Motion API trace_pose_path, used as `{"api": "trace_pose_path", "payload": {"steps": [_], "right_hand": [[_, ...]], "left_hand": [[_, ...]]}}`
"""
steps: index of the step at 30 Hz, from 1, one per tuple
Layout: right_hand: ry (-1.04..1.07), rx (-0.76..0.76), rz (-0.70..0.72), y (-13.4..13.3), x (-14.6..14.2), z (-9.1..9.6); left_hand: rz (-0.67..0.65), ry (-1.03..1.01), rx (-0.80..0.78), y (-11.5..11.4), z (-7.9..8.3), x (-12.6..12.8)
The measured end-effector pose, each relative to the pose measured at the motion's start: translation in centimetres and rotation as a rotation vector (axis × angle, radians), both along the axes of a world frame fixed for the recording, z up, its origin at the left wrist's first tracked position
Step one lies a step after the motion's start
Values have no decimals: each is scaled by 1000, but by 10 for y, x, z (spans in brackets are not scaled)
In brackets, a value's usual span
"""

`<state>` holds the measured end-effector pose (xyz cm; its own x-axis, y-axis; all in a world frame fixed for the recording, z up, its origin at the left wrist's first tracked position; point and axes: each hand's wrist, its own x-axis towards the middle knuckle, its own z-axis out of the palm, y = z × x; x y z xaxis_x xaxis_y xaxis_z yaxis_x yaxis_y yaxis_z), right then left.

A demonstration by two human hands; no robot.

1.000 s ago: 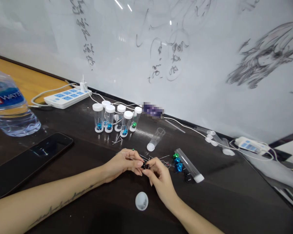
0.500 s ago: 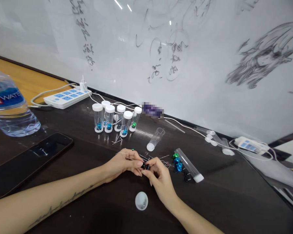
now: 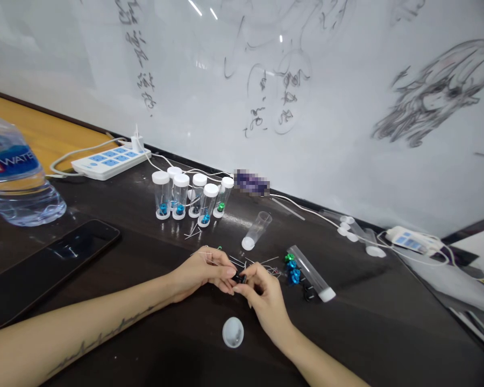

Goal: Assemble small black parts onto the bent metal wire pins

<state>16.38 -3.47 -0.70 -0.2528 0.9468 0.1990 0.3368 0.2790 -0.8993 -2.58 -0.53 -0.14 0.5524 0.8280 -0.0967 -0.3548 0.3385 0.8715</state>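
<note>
My left hand [image 3: 204,273] and my right hand [image 3: 266,298] meet over the dark table [image 3: 387,333], both pinching a small black part [image 3: 239,278] between their fingertips. Thin wire leads and a green bit [image 3: 219,248] lie just beyond my left fingers. A white cap [image 3: 233,332] rests on the table below my hands. To the right lie small blue and green parts [image 3: 292,269] beside a clear tube [image 3: 312,272] on its side. Another empty tube [image 3: 256,230] lies farther back. Several capped vials [image 3: 191,196] with blue and green parts stand upright behind.
A black phone [image 3: 44,269] lies at the left, with a water bottle [image 3: 14,177] behind it. A white power strip [image 3: 111,159] with cables sits at the back left, a second strip [image 3: 411,240] at the right. Loose caps [image 3: 347,228] lie by the whiteboard wall [image 3: 266,80].
Nothing has visibly moved apart from a slight shift of the camera; both hands stay pinched on the small black part.
</note>
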Motion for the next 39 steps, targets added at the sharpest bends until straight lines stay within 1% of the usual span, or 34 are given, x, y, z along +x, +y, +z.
{"api": "trace_pose_path", "payload": {"steps": [5, 6, 10, 12, 17, 21, 23, 26, 28, 33, 36, 39], "right_hand": [[-58, -59, 128, 0, 1, 0], [-64, -56, 121, 0, 1, 0], [-38, -23, 19, 0, 0, 0], [-12, -13, -1, 0, 0, -1], [15, -37, 37, 1, 0, 0], [-11, -66, 113, 1, 0, 3], [-24, -59, 106, 1, -1, 3], [-13, -44, 37, 1, -1, 1], [-2, -40, 21, 2, 0, 0], [-34, -59, 127, 2, 0, 0], [-25, -58, 137, 2, 0, 1], [45, -76, 128, 1, -1, 3]], "left_hand": [[-33, 3, 25, -1, 2, 0], [-33, 4, 23, 0, 3, 0], [5, 7, 12, 1, 1, 0], [9, 3, 13, 2, -1, 0], [-9, -12, 13, 1, -1, 0], [-31, -4, 2, 0, 1, 0], [-26, -5, 1, 0, 1, -1], [-1, -10, 6, 1, 0, -1], [-1, -11, 8, 1, -1, -1], [-37, -8, 12, 0, 0, 0], [-45, -14, 16, -1, 1, 0], [-39, -15, 11, -1, 0, 0]]}}
